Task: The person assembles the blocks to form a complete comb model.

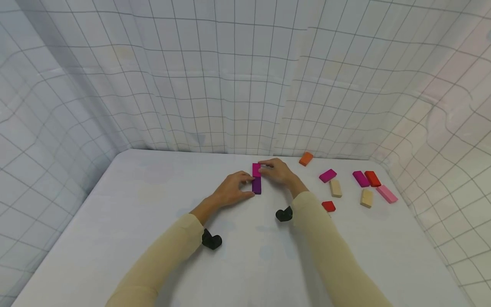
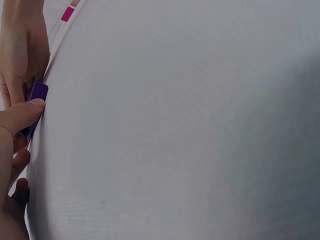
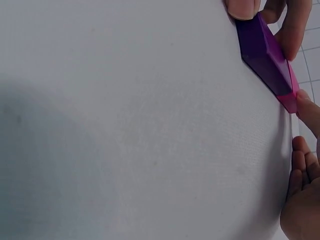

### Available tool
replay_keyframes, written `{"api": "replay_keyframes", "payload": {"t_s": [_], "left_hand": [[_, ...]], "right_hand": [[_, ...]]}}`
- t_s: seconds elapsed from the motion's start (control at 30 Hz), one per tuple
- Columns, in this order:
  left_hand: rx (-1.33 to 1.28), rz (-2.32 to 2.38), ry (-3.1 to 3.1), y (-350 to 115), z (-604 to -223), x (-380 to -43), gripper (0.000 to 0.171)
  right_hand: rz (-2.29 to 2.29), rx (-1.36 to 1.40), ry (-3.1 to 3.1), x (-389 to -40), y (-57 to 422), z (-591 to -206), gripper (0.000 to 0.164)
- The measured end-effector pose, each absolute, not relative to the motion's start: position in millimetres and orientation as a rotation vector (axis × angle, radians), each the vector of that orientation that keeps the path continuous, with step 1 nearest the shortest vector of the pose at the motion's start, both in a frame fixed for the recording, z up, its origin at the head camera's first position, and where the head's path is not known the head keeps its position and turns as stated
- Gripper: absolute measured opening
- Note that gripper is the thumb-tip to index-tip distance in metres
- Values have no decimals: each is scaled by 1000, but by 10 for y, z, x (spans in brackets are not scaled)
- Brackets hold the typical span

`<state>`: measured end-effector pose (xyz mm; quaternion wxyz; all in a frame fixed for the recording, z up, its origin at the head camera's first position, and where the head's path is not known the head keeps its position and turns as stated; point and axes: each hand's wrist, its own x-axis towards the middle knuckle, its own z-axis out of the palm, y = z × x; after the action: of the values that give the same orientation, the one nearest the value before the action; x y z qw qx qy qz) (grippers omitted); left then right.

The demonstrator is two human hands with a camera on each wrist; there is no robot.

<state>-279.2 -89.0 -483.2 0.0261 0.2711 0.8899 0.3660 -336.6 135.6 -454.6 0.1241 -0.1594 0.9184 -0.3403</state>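
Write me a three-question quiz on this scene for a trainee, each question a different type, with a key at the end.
1. True or false: a gap separates the purple block from the magenta block just beyond it.

2. Fill in: on the right side of the table, the block nearest the gridded back curtain is ____.

3. The left hand's grip pinches which block? A) red B) purple C) pink

Key: 1. False, they meet end to end. 2. Orange. 3. B.
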Motion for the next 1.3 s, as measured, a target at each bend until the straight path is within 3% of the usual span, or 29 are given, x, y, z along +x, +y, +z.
{"api": "replay_keyframes", "payload": {"t_s": [0.33,0.63,0.97,1.3], "left_hand": [[869,1131,2748,-880,-4839,-2805,53],[801,1178,2792,-935,-4854,-2912,55],[774,1040,2787,-868,-4798,-3044,64],[874,934,2851,-878,-4817,-3067,59]], "right_hand": [[-979,-492,2699,-3356,1355,-4534,48],[-1100,-345,2606,-3349,1433,-4538,66],[-1289,-371,2605,-3198,1765,-4321,58],[-1257,-493,2662,-3058,2138,-4041,51]]}}
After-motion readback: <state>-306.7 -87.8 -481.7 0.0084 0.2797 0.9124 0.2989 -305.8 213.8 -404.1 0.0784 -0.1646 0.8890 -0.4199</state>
